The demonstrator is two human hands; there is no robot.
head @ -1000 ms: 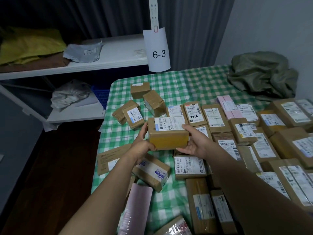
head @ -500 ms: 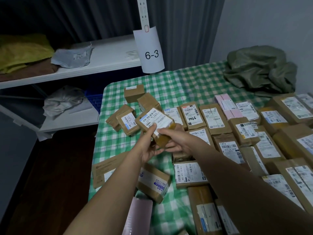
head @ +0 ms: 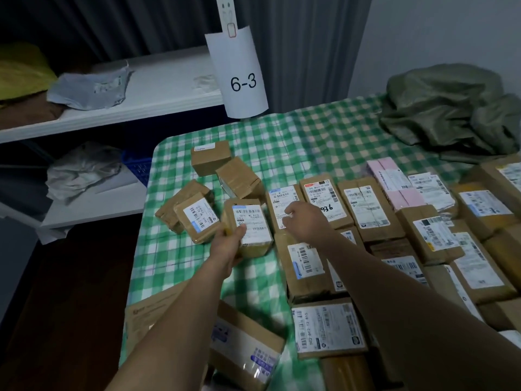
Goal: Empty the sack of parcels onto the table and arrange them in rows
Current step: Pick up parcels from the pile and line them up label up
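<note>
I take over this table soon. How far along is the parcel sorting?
Done: the sack lies slack at the far corner, and labelled parcels already form rows across the right side. In hand: the left hand sets a box at a row's left end. Left: the loose cluster beyond it and the parcels near the front edge.

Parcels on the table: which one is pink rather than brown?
The pink parcel in the far row, right of the three brown label-up boxes and in front of the green sack. Every other parcel in view is brown cardboard.
</note>
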